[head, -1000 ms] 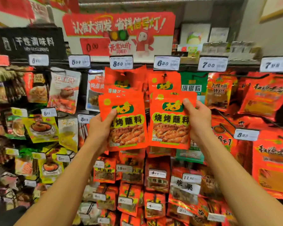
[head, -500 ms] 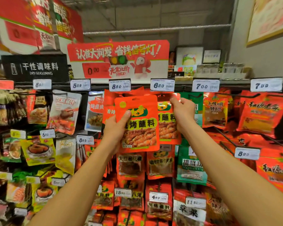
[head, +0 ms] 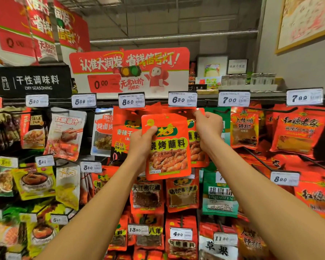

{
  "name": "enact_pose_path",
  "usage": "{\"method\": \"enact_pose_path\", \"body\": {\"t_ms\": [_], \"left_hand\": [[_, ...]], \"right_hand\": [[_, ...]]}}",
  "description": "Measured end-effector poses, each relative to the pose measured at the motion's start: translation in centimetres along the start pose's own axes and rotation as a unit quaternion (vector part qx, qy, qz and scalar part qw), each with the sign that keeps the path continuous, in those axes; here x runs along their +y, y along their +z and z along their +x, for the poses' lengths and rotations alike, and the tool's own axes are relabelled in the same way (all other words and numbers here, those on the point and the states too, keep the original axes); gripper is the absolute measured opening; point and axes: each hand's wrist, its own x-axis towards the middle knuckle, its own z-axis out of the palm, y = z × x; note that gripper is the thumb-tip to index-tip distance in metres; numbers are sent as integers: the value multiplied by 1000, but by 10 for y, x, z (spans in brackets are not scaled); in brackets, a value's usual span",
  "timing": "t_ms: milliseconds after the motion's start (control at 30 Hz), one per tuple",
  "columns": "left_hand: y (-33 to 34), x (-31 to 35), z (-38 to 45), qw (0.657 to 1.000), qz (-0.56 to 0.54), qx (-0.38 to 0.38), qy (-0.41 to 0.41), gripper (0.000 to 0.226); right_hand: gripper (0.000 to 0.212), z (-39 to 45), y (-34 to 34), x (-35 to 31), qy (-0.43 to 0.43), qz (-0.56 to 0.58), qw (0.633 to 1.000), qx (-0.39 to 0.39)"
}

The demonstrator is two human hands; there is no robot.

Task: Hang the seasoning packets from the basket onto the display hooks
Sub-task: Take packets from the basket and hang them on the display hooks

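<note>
- While my right hand (head: 207, 129) pinches the rear barbecue dip packet (head: 196, 147) top under the 6.80 tag (head: 182, 99), its hook stays hidden.
- Left hand (head: 142, 142) fingers clamp the front packet (head: 168, 147), upright, lower-left.

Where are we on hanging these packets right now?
Done: orange packets already hang on the peg under the 6.80 price tag. In hand: the right hand pinches one barbecue seasoning packet by its top at that peg; whether it is hooked is unclear. Left: the left hand grips another packet, unhung. The basket is out of view.
</note>
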Motion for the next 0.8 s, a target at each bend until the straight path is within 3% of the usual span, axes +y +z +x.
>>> {"method": "enact_pose_path", "body": {"t_ms": [200, 333, 433, 600, 800], "left_hand": [[20, 2, 6, 1000, 20, -11, 2, 23], [42, 10, 12, 998, 59, 5, 10, 45], [53, 15, 17, 997, 75, 14, 14, 43], [58, 17, 24, 993, 106, 39, -17, 35], [61, 13, 26, 991, 119, 62, -22, 39]], "right_hand": [[47, 6, -1, 7, 24, -25, 999, -34], [54, 7, -9, 12, 66, 84, 991, -83], [57, 9, -12, 11, 48, 104, 989, -98], [43, 15, -8, 8, -20, 3, 996, -84], [38, 17, 1, 7, -33, -65, 996, -52]]}}
